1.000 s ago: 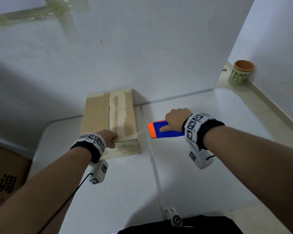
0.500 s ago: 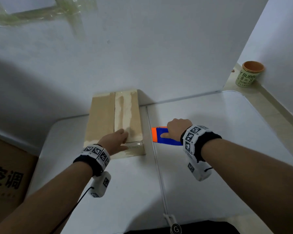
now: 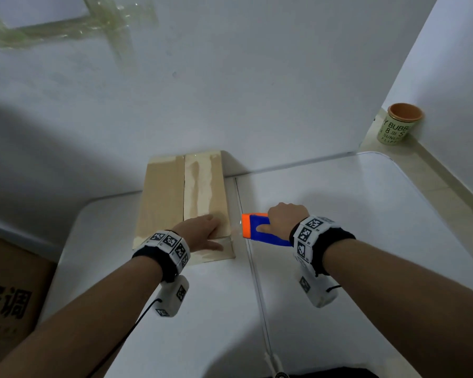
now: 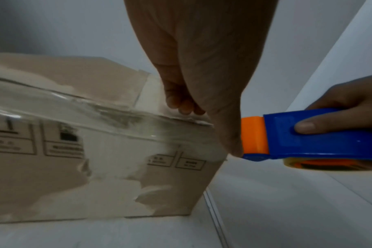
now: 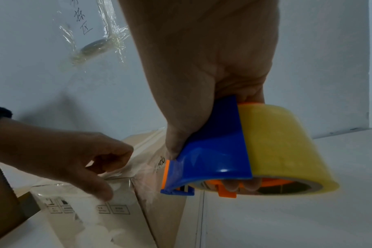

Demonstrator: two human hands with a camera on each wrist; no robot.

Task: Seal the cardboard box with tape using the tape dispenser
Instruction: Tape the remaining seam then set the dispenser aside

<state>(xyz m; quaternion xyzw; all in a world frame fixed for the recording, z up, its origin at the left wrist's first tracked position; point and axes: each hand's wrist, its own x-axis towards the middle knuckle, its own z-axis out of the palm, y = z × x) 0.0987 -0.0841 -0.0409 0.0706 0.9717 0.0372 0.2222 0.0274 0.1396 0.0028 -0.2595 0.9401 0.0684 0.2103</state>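
The cardboard box [image 3: 161, 203] lies against the wall on the white table [image 3: 352, 255], flaps closed. Clear tape [image 4: 91, 115] is wrapped over its near top edge. My left hand [image 3: 202, 233] rests on the near right corner of the box top, fingers spread, with the thumb [image 4: 229, 134] pressing down the corner. My right hand [image 3: 283, 221] grips the blue and orange tape dispenser [image 3: 257, 230] just right of that corner, its orange mouth towards the box. The dispenser's yellowish tape roll [image 5: 282, 142] shows in the right wrist view. A clear strip seems to span the small gap between mouth and box.
A seam [image 3: 254, 268] runs down the table just right of the box. A paper cup [image 3: 399, 124] stands on the floor at the far right. A brown carton [image 3: 8, 290] sits left of the table. Taped plastic [image 3: 66, 31] hangs on the wall.
My left hand has slid from the box's near edge onto its near right corner and spread from a fist. The right hand and dispenser stay beside the box.
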